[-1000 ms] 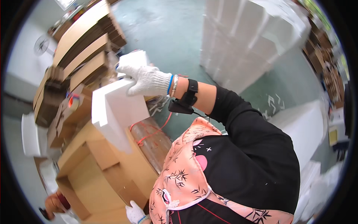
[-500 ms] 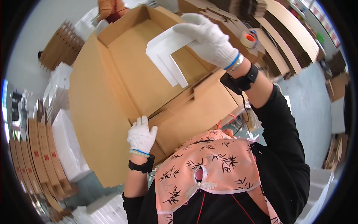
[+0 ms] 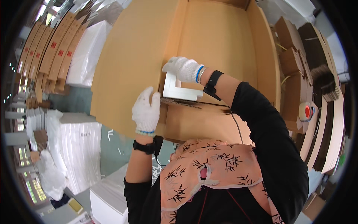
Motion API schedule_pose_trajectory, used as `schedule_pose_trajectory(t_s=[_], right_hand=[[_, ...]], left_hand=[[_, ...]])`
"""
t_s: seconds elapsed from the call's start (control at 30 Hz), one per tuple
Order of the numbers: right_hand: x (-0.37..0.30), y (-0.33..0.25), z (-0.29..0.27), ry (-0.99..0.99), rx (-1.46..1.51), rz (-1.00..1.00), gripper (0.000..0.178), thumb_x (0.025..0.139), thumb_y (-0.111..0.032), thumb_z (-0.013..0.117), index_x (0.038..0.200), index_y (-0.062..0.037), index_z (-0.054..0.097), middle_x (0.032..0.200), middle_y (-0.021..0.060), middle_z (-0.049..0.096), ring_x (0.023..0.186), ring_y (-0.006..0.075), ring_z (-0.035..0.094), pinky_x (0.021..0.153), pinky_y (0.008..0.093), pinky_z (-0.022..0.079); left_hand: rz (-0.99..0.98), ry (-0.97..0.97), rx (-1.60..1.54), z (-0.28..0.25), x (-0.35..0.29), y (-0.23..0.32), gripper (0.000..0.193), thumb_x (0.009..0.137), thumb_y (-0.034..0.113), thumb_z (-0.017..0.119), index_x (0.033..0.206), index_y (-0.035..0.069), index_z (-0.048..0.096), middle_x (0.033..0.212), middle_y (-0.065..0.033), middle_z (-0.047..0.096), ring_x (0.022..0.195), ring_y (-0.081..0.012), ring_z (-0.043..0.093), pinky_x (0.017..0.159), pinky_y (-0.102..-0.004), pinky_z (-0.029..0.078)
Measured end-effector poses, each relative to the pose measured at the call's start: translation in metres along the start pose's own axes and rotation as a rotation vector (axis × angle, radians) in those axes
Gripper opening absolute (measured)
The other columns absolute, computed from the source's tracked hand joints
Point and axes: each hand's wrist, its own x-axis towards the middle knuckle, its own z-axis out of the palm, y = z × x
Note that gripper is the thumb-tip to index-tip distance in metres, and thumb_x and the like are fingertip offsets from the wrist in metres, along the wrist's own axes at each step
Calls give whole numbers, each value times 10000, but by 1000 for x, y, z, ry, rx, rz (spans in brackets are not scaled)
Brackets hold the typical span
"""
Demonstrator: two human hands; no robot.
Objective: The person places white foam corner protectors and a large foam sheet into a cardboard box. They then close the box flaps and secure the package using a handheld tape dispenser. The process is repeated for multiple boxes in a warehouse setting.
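Observation:
A large brown cardboard box [image 3: 216, 41] lies before me, its wide left flap [image 3: 126, 67] folded outward. In the near left corner of the box sits a white L-shaped corner piece [image 3: 172, 89], apparently foam. My right hand [image 3: 182, 69], in a white knit glove, has its fingers curled over the far end of this piece. My left hand [image 3: 146, 111], gloved alike, rests by the near left corner of the box at the flap's edge. Its fingers point away from me, the thumb stands apart, and nothing is in it.
A tape roll in a dispenser [image 3: 306, 111] is at the right, beside stacked flat cardboard [image 3: 328, 123]. Brown cartons [image 3: 56, 52] and white wrapped blocks [image 3: 80, 149] stand at the left. A white box [image 3: 110, 198] is near my left elbow.
My right hand has brought the white corner piece down from above the box into its near left corner. The view has turned, and my left hand remains by that corner.

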Motion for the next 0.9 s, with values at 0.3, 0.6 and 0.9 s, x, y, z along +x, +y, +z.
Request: schedule_pose_trajectory(t_s=[0.3,0.6,0.9], right_hand=[[-8,50,33,79,433,224,920,848,-504,652,1509,-13,242,1200,245,632,1125,359,619,916,398,500],[-8,120,23,36,512,414,856,850,-329,638,1545,-83,203,828,101,684,592,223,607,637,337,517],[-193,144,-42,281,272,94,689,725,45,436,1400,-70,513,1114,151,675,945,228,641,859,313,502]], left_hand=[[-50,-146,146,53,26,9,508,776,375,675,1144,38,578,1168,-184,589,1153,-367,527,973,-475,413],[-107,-77,135,81,21,20,526,755,410,680,1133,58,577,1141,-130,565,1128,-309,516,967,-437,399],[-24,-12,161,92,15,18,582,796,453,656,1215,61,555,1216,-151,563,1171,-321,518,963,-464,413]])
